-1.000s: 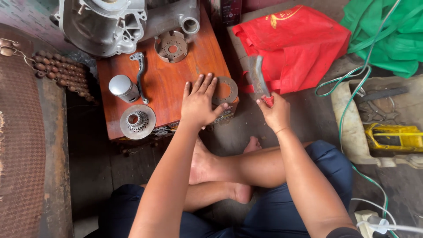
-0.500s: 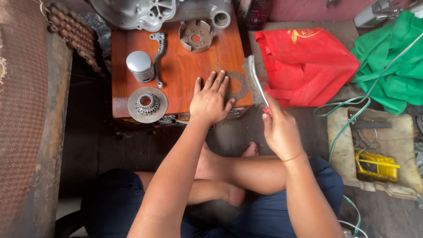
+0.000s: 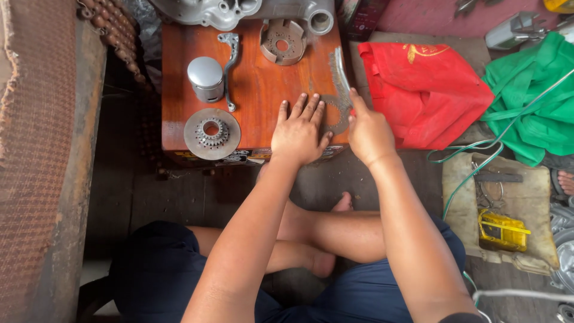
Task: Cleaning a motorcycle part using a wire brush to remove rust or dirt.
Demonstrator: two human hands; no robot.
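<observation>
Since a second ago our right hand (image 3: 369, 133) has carried the flat metal blade (image 3: 341, 75) from three o'clock onto the gasket (image 3: 335, 113), fingers gripping it; our left hand (image 3: 297, 133), fingers spread open, pins the gasket flat on the wooden board (image 3: 257, 84); we judge scraping is underway.
</observation>
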